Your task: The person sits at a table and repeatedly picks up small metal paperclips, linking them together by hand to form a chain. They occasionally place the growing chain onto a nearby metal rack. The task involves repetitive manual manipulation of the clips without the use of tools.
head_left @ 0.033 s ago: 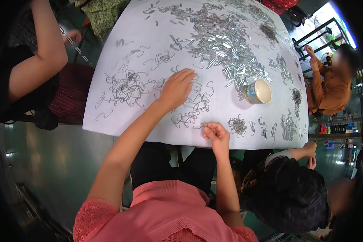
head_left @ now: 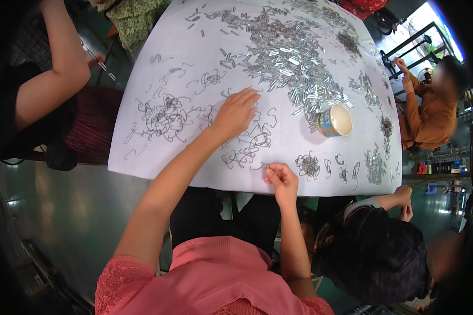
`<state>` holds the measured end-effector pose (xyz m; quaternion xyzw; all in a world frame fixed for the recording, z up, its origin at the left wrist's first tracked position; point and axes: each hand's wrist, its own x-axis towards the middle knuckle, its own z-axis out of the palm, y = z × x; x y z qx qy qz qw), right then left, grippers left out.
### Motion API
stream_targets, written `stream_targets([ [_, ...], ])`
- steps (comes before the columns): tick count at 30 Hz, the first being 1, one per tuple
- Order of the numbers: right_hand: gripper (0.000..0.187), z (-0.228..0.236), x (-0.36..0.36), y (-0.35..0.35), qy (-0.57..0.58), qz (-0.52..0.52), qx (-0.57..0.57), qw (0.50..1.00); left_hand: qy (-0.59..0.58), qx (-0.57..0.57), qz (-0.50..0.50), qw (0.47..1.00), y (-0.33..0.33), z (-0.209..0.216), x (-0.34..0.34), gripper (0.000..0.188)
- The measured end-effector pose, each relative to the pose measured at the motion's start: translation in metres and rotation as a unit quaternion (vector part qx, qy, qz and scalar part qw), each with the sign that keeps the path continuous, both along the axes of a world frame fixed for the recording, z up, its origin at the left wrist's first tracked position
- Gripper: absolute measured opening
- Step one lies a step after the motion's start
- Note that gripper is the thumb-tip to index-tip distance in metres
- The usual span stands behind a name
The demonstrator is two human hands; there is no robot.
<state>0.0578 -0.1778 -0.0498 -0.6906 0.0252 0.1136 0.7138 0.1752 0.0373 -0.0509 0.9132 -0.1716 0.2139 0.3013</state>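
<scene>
My left hand (head_left: 235, 113) lies palm down over a loose spread of thin S-shaped wire hooks (head_left: 249, 149) on the white tabletop (head_left: 299, 142). Its fingers are stretched out and cover some of the hooks. At the table's near edge my right hand (head_left: 281, 181) is closed in a pinch. One curved wire hook (head_left: 257, 168) reaches up to those fingertips; what they grip is too small to make out. Left of my left hand is a denser tangle of hooks (head_left: 165, 121). Beyond it spreads a big heap of shiny oblong metal links (head_left: 286, 60).
A patterned paper cup (head_left: 326, 122) stands at the heap's near right end. Small hook piles (head_left: 308, 165) and a links pile (head_left: 374, 168) lie along the right side. Other people sit around: one at left (head_left: 47, 105), one in orange (head_left: 431, 113), one in a dark cap (head_left: 373, 252).
</scene>
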Motion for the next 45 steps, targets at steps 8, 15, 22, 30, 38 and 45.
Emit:
stream_targets([
  [8, 0.006, -0.019, -0.009, -0.006, -0.145, -0.052, -0.041, 0.987, 0.075, 0.159, 0.009, 0.984, 0.004, -0.015, 0.002, 0.040],
  [15, 0.006, -0.010, -0.008, -0.014, -0.194, 0.000, -0.067, 0.979, 0.102, 0.118, 0.072, 0.985, 0.050, 0.019, 0.014, 0.036],
  [22, 0.007, -0.019, -0.007, -0.016, -0.147, 0.015, -0.016, 0.989, 0.018, 0.188, 0.140, 0.972, 0.078, -0.025, 0.029, 0.035],
  [30, 0.006, -0.013, -0.005, -0.022, -0.138, 0.024, -0.001, 0.990, 0.138, 0.235, 0.041, 0.961, -0.021, 0.014, -0.002, 0.035],
  [38, 0.008, -0.013, -0.005, -0.018, -0.091, 0.016, 0.071, 0.993, 0.102, 0.228, -0.033, 0.968, -0.037, -0.009, -0.031, 0.048],
  [45, 0.005, -0.010, -0.005, -0.026, -0.159, 0.050, -0.014, 0.986, 0.095, 0.130, 0.051, 0.986, -0.019, 0.044, 0.007, 0.020],
])
